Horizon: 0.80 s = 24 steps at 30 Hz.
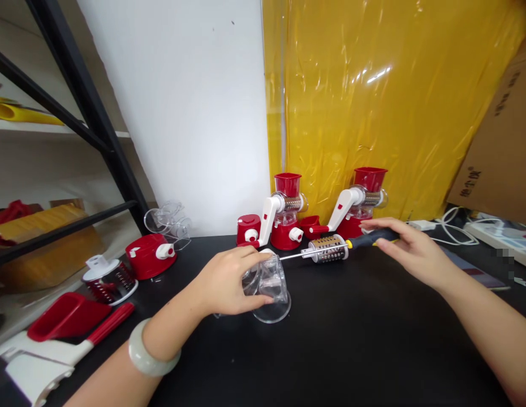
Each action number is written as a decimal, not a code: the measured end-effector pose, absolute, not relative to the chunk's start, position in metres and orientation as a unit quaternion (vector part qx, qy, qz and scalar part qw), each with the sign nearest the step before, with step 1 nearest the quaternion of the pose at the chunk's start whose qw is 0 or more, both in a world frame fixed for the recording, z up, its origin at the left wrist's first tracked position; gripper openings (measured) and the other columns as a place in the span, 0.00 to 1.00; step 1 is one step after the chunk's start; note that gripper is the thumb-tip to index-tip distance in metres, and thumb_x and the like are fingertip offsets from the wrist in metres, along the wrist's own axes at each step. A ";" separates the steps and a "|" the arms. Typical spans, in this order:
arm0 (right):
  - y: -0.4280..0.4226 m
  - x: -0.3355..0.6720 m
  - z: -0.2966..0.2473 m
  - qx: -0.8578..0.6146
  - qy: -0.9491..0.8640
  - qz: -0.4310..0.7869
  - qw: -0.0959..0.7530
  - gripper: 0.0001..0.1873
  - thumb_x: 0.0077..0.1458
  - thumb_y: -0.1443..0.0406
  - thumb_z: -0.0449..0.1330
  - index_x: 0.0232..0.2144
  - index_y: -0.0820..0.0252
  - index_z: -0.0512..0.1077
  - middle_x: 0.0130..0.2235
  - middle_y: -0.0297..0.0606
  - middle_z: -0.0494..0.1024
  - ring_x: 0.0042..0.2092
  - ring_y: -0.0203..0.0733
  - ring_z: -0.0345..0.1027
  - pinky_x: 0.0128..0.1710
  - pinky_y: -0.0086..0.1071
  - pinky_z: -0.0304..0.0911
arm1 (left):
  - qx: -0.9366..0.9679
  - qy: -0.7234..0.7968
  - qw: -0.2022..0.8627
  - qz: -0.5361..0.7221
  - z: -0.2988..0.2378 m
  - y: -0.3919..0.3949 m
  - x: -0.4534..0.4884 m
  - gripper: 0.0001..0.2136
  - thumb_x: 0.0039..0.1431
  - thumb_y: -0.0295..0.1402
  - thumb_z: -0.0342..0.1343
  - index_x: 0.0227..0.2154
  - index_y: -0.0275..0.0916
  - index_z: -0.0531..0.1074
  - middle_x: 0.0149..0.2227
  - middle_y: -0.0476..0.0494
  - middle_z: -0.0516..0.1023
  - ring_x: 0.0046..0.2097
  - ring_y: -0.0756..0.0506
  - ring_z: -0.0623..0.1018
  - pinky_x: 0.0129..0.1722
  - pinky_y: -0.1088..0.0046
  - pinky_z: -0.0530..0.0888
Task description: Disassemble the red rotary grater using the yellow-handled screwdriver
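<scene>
My left hand (235, 278) is closed around a clear plastic grater housing (275, 285) that lies on the black table, with thumb and fingers on its sides. In my right hand (409, 249) is a screwdriver (367, 238) with a dark grey and yellow handle, held between thumb and fingers. Its long metal shaft points left, and the tip reaches the far side of the clear housing; whether it touches is hidden. Behind the shaft, a perforated metal grater drum (328, 249) lies on its side on the table.
Two assembled red and white rotary graters (287, 212) stand at the back. To the left are a red base (150, 255), another drum (110, 280), a red hopper (68, 315) and a white crank frame (38, 362). A power strip (503, 234) and cables lie at right.
</scene>
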State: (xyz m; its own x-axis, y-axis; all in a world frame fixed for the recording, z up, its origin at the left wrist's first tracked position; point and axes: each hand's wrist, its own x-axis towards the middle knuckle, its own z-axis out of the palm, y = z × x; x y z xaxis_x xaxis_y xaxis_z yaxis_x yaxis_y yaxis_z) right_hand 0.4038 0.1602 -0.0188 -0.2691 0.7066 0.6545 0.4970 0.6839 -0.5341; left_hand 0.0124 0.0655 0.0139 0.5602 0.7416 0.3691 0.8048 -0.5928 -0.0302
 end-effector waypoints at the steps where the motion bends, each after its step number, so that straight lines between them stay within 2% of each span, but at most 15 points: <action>1: 0.160 0.403 -0.019 -0.398 -0.788 0.092 0.460 0.17 0.64 0.50 0.55 0.45 0.51 0.75 0.46 0.41 0.80 0.49 0.51 0.75 0.48 0.44 0.70 | -0.878 -0.440 0.098 -0.161 0.014 0.065 0.013 0.33 0.51 0.54 0.63 0.57 0.40 0.72 0.49 0.35 0.79 0.47 0.34 0.81 0.46 0.58 0.79; 4: 0.161 0.403 -0.019 -0.422 -0.788 0.036 0.447 0.19 0.68 0.51 0.49 0.38 0.52 0.75 0.41 0.41 0.80 0.45 0.51 0.75 0.47 0.45 0.69 | -0.879 -0.438 0.098 -0.162 0.014 0.066 0.012 0.33 0.52 0.54 0.63 0.57 0.40 0.72 0.49 0.35 0.79 0.47 0.35 0.81 0.46 0.58 0.78; 10: 0.165 0.406 -0.019 -0.338 -0.792 0.091 0.500 0.09 0.61 0.53 0.61 0.39 0.50 0.71 0.43 0.39 0.76 0.48 0.50 0.72 0.49 0.44 0.69 | -0.878 -0.441 0.096 -0.159 0.013 0.067 0.011 0.33 0.52 0.54 0.62 0.57 0.41 0.71 0.50 0.35 0.79 0.48 0.35 0.81 0.46 0.58 0.78; 12: 0.163 0.404 -0.018 -0.325 -0.778 0.129 0.522 0.11 0.58 0.53 0.64 0.40 0.48 0.71 0.45 0.39 0.76 0.49 0.51 0.73 0.49 0.44 0.71 | -0.878 -0.442 0.098 -0.158 0.013 0.067 0.011 0.33 0.52 0.54 0.63 0.57 0.41 0.71 0.50 0.35 0.79 0.48 0.34 0.81 0.46 0.58 0.78; 15: 0.158 0.402 -0.017 -0.350 -0.761 0.176 0.517 0.21 0.55 0.51 0.66 0.49 0.47 0.70 0.50 0.41 0.78 0.51 0.52 0.75 0.48 0.44 0.73 | -0.877 -0.444 0.100 -0.155 0.013 0.067 0.011 0.33 0.51 0.53 0.63 0.57 0.41 0.71 0.50 0.35 0.79 0.48 0.35 0.81 0.46 0.59 0.78; 17: 0.157 0.402 -0.016 -0.372 -0.761 0.178 0.501 0.23 0.57 0.48 0.63 0.52 0.48 0.70 0.51 0.42 0.80 0.51 0.52 0.76 0.47 0.42 0.74 | -0.877 -0.444 0.101 -0.156 0.014 0.067 0.012 0.33 0.52 0.54 0.63 0.57 0.41 0.71 0.50 0.35 0.79 0.48 0.35 0.81 0.46 0.59 0.78; 19: 0.156 0.403 -0.016 -0.399 -0.762 0.154 0.486 0.23 0.61 0.46 0.56 0.50 0.51 0.71 0.46 0.43 0.82 0.45 0.51 0.78 0.42 0.42 0.74 | -0.876 -0.444 0.099 -0.158 0.014 0.067 0.012 0.33 0.52 0.54 0.63 0.57 0.41 0.71 0.50 0.35 0.79 0.48 0.35 0.81 0.46 0.59 0.78; 22: 0.157 0.406 -0.015 -0.452 -0.778 0.093 0.427 0.24 0.65 0.45 0.50 0.42 0.54 0.75 0.35 0.40 0.82 0.30 0.47 0.77 0.35 0.42 0.72 | -0.877 -0.445 0.095 -0.157 0.014 0.067 0.012 0.33 0.51 0.54 0.63 0.57 0.40 0.72 0.50 0.35 0.79 0.48 0.35 0.81 0.46 0.58 0.78; 24: 0.158 0.407 -0.015 -0.450 -0.795 0.057 0.402 0.22 0.65 0.47 0.51 0.37 0.53 0.76 0.34 0.40 0.81 0.32 0.47 0.77 0.37 0.42 0.71 | -0.877 -0.446 0.093 -0.155 0.014 0.067 0.012 0.33 0.51 0.53 0.64 0.57 0.40 0.72 0.49 0.35 0.79 0.48 0.35 0.81 0.47 0.57 0.78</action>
State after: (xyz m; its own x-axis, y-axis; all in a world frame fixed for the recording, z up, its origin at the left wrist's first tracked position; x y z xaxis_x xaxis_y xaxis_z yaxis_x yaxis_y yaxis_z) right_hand 0.4071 0.1579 -0.0147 -0.2716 0.7612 0.5889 0.6701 0.5888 -0.4521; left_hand 0.0117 0.0670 0.0136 0.5546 0.7524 0.3553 0.8103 -0.5855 -0.0248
